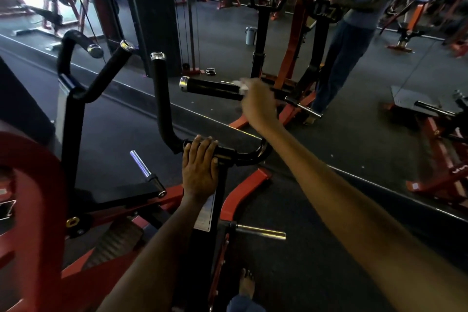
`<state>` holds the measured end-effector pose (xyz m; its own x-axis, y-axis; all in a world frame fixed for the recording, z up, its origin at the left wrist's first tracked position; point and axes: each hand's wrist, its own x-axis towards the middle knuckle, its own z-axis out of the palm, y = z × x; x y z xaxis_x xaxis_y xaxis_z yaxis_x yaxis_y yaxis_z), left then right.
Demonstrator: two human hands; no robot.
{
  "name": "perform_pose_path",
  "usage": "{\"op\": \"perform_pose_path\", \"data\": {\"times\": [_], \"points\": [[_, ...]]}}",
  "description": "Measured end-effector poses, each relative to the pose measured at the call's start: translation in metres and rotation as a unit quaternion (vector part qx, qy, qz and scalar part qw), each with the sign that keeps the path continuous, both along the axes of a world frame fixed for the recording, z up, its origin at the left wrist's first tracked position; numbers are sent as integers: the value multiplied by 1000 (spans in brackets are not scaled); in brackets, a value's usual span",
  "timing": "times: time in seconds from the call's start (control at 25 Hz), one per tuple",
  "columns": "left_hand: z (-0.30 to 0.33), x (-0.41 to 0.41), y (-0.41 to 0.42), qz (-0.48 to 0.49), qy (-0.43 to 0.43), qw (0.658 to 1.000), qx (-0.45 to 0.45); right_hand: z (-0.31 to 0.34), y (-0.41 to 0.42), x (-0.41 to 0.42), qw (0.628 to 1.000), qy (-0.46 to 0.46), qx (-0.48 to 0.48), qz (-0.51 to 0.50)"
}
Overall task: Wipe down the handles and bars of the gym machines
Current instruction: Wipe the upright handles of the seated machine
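Black handle (210, 88), horizontal, just above frame centre. Right hand (258, 104) wraps its right end, pinching a white cloth (240, 85) against it. Left hand (200, 167), at 6 o'clock from it, fingers curled over lower crossbar (228, 153). Mirror (354, 58) at 2 o'clock.

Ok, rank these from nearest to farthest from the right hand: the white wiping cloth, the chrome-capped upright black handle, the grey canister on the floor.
1. White wiping cloth: in the right hand, on the horizontal black handle.
2. Chrome-capped upright black handle: to its left.
3. Grey canister: on the floor, far behind.
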<state>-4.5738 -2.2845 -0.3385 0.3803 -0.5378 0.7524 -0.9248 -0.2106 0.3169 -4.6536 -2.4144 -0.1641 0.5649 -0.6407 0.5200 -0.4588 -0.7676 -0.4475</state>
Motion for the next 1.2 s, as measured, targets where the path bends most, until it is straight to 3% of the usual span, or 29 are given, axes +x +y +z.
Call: {"op": "perform_pose_path", "data": {"times": [0.12,0.24,0.36,0.48,0.6,0.76,0.92,1.04,1.12,1.2], "points": [[-1,-1,0,3,-3,1000,0,7,14,60,977,135,-90,137],[-1,2,0,0,-4,1000,-12,10,15,69,924,231,-237,190],[-4,2,-1,-5,-11,1000,-16,-5,-17,9,887,196,-364,204],[-6,3,-2,-3,-4,1000,-11,-20,-40,-58,936,127,-289,156],[-4,2,-2,7,-2,1000,2,-7,-23,-31,981,38,-151,115],[1,0,4,10,-2,999,48,8,-7,17,974,99,-100,175],[8,5,18,7,-29,994,103,2,-2,-19,988,41,-84,127],[14,9,28,-15,-103,981,161,-11,5,-26,996,1,-57,74],[22,14,46,18,-131,976,171,-21,13,-14,994,3,-77,79],[36,33,69,89,-86,985,123,-29,23,9,990,14,-84,115]]}}
